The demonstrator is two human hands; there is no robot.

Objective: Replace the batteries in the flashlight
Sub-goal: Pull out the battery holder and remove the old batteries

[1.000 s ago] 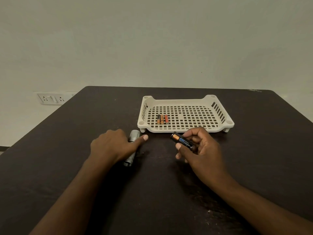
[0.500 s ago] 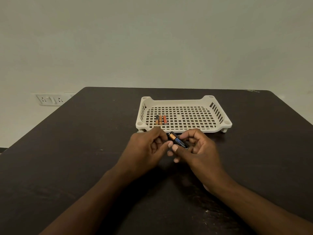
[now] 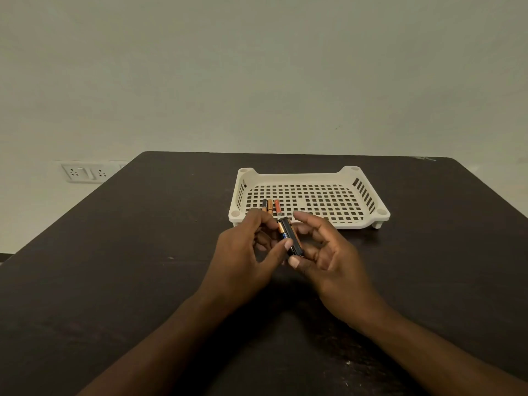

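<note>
Item: black-and-copper cylindrical battery pack [image 3: 290, 237], held above the dark counter [image 3: 114, 252] just before the white perforated plastic tray [image 3: 314, 178]. My right hand [image 3: 328, 258] has it in its grip; my left hand [image 3: 243, 252] pinches its side. Three small loose batteries [image 3: 270, 206] lie in the tray. Flashlight: not visible. Risks, as I judge: the cells slip apart between fingertips and roll; polarity gets reversed.

One head-worn wide-angle view looks forward and down over the dark table [image 3: 120, 281], close above its near edge. The white tray [image 3: 311, 174] lies centre-frame, the pale wall [image 3: 257, 67] filling everything beyond it.
</note>
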